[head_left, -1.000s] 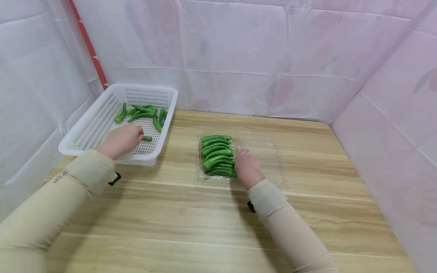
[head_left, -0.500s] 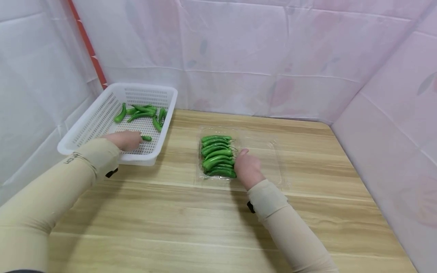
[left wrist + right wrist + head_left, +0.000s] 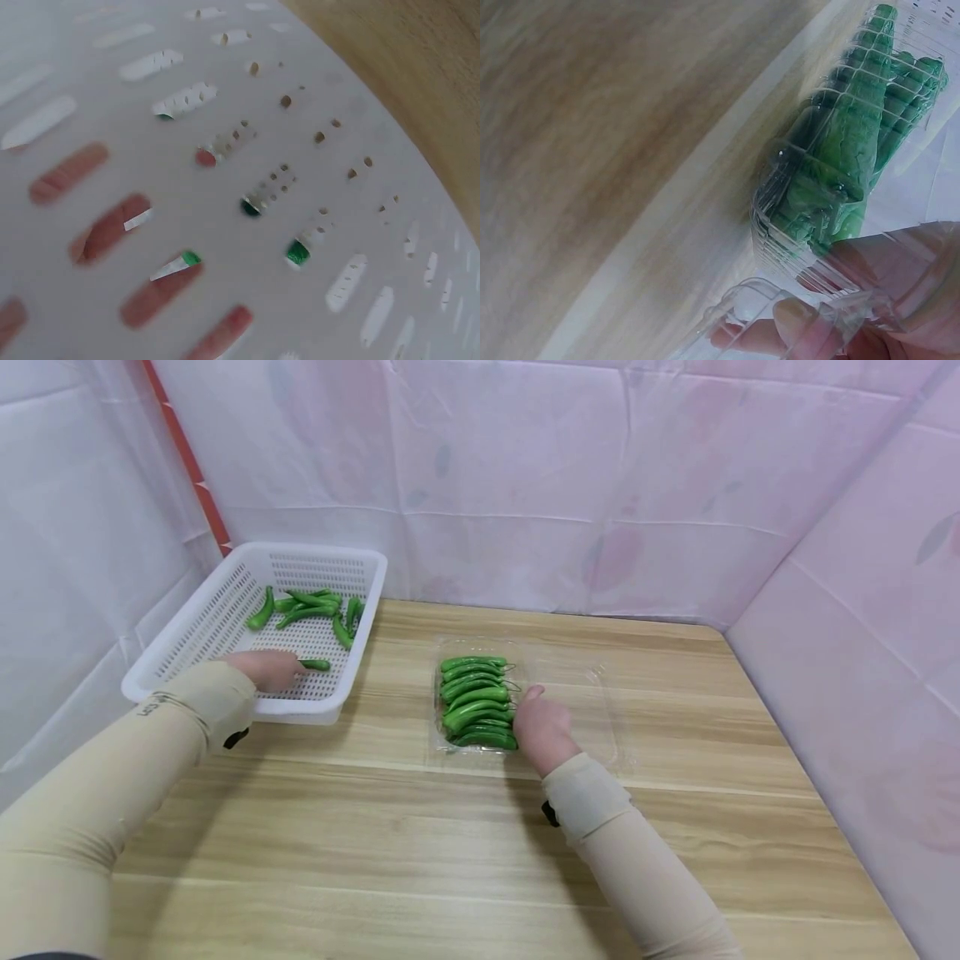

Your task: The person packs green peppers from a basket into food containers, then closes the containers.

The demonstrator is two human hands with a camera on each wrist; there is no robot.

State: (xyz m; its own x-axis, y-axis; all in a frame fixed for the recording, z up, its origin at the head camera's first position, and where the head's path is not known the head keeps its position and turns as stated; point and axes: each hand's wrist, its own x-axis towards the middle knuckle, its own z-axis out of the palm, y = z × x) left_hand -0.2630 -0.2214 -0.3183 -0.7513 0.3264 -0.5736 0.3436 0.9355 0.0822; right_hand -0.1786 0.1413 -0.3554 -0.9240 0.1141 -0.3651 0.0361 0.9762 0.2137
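My left hand [image 3: 272, 670] is low inside the white perforated basket [image 3: 324, 712], its fingers round one end of a green chili pepper [image 3: 315, 665]. The pepper's other end sticks out to the right. In the left wrist view, fingers [image 3: 161, 296] and bits of green show through the basket's slots. An open clear plastic clamshell box [image 3: 611, 727] lies mid-table, its left half holding a stacked row of green peppers [image 3: 480, 696]. At that row's right end my right hand [image 3: 543, 727] grips the box; the right wrist view shows thumb and finger pinching the clear plastic edge.
Several more green peppers [image 3: 307, 610] lie toward the back of the basket. The wooden table [image 3: 420, 852] is bordered by pale patterned sheets [image 3: 510, 460] at the back and both sides. A red strip [image 3: 183, 447] runs up the left corner.
My left hand has moved lower in the basket, and more of the pepper shows beyond its fingers. The right hand has kept its place on the box.
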